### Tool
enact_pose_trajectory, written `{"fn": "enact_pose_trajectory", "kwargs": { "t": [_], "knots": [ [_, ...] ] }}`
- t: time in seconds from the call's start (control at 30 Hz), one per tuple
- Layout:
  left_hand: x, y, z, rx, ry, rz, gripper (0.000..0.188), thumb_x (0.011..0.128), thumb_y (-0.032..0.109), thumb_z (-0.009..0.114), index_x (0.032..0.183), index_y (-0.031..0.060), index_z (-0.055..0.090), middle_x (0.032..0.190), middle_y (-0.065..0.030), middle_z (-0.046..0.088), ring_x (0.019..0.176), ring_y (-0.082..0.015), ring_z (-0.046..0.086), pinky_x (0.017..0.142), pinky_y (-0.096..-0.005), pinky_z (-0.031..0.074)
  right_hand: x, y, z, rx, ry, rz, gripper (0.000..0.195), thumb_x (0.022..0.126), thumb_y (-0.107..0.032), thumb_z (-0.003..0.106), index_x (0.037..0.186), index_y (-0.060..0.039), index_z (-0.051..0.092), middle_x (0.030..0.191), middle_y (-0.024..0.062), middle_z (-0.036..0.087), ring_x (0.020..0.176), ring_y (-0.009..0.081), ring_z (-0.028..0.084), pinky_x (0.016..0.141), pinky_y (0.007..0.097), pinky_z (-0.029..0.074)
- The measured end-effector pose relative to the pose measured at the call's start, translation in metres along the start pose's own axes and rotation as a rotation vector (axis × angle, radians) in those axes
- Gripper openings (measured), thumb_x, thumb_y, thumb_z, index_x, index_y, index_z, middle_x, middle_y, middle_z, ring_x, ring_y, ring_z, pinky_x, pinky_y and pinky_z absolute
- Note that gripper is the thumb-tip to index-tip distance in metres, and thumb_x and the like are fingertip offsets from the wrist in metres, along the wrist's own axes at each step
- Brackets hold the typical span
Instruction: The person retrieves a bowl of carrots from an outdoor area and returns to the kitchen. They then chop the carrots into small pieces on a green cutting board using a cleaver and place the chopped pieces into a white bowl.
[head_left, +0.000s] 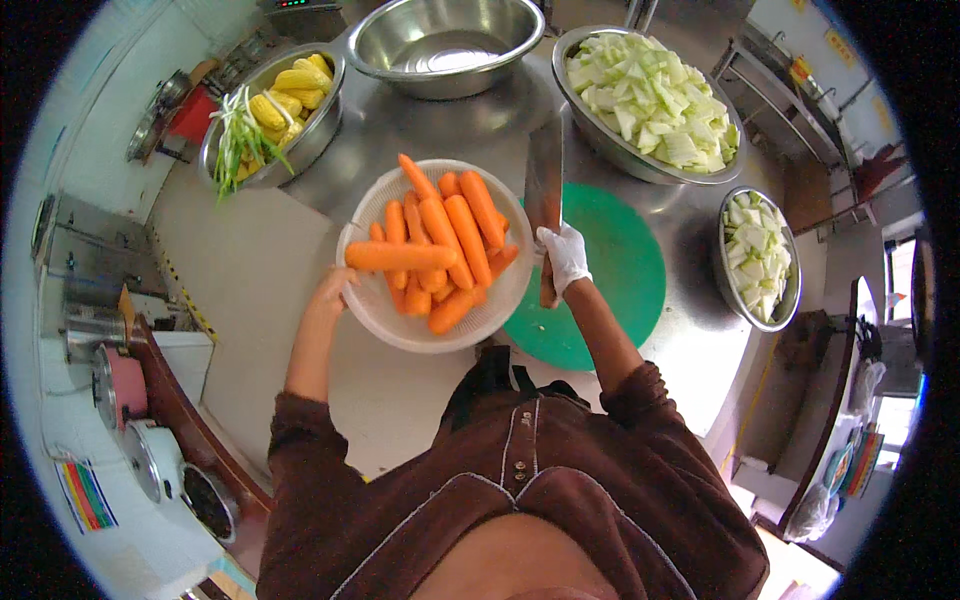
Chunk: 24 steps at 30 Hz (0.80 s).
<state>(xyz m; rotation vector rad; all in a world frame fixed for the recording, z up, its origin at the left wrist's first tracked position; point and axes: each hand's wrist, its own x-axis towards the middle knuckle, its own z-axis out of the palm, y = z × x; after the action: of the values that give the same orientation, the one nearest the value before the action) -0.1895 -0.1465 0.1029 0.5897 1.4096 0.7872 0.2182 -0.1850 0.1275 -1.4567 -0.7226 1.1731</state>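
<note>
A white plastic colander (513, 291) heaped with whole peeled carrots (454, 232) is in front of my body, partly over the table's near edge. My bare left hand (340, 287) grips its left rim, the fingers partly hidden behind the wall. Closed around the wooden handle of a cleaver (544, 176) is my right hand (565, 259), in a white glove, close beside the colander's right rim. The cleaver's broad blade points away from me. Below that hand lies a round green cutting board (622, 277), partly covered by the colander and my forearm.
On the steel table (450, 124), an empty steel basin (450, 71) stands at the back. A basin (321, 142) at left holds yellow squash (289, 105) and spring onions (244, 146). Cut pale-green vegetable pieces fill a large basin (667, 176) and a smaller bowl (723, 266) at right.
</note>
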Motion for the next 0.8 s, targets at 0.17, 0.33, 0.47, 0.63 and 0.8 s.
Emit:
{"fn": "enact_pose_trajectory", "kwargs": {
  "t": [0.17,0.33,0.47,0.63,0.8],
  "knots": [
    [0.137,0.071,-0.030,0.170,-0.163,-0.096,0.049,0.060,-0.003,0.050,0.109,-0.0040,0.051,0.095,-0.0139,0.055,0.091,-0.0314,0.059,0.075,-0.0455,0.054,0.071,0.026,0.059,0.165,0.058,0.074,0.024,0.082,-0.010,0.057,0.103,-0.0016,0.063,0.085,0.0061,0.064,0.072,0.0147,0.059,0.063,0.0299,0.047],
    [0.197,0.102,-0.012,0.027,-0.130,0.152,0.058,0.069,0.004,0.061,0.125,-0.0003,0.047,0.112,-0.0155,0.057,0.099,-0.0319,0.058,0.085,-0.0443,0.050,0.088,0.032,0.066,0.250,0.092,0.144,0.026,0.085,-0.006,0.055,0.111,-0.0001,0.058,0.095,0.0083,0.063,0.074,0.0184,0.063,0.066,0.0328,0.055],
    [0.198,0.118,0.015,0.510,0.415,0.784,0.079,0.079,0.024,0.073,0.140,-0.0017,0.030,0.137,-0.0196,0.039,0.122,-0.0311,0.046,0.101,-0.0409,0.040,0.049,0.008,0.051,0.253,0.066,0.141,0.029,0.089,-0.007,0.053,0.117,-0.0006,0.055,0.099,0.0071,0.064,0.078,0.0185,0.066,0.061,0.0284,0.053],
    [0.159,0.087,0.125,0.340,0.515,0.523,0.109,0.068,0.045,0.079,0.139,-0.0109,0.019,0.141,-0.0301,0.024,0.131,-0.0368,0.029,0.107,-0.0439,0.031,-0.001,0.010,-0.021,-0.685,0.197,0.034,0.031,0.090,-0.018,0.051,0.118,-0.0074,0.058,0.085,0.0171,0.067,0.072,0.0237,0.069,0.061,0.0375,0.052],
    [0.202,0.092,0.115,0.433,0.608,0.296,0.105,0.068,0.043,0.076,0.139,-0.0085,0.020,0.139,-0.0271,0.028,0.130,-0.0413,0.029,0.108,-0.0484,0.028,-0.048,0.023,-0.068,-1.001,0.252,-0.058,0.031,0.086,-0.018,0.054,0.116,-0.0088,0.060,0.082,0.0227,0.065,0.078,0.0394,0.064,0.071,0.0483,0.050]
  ]
}}
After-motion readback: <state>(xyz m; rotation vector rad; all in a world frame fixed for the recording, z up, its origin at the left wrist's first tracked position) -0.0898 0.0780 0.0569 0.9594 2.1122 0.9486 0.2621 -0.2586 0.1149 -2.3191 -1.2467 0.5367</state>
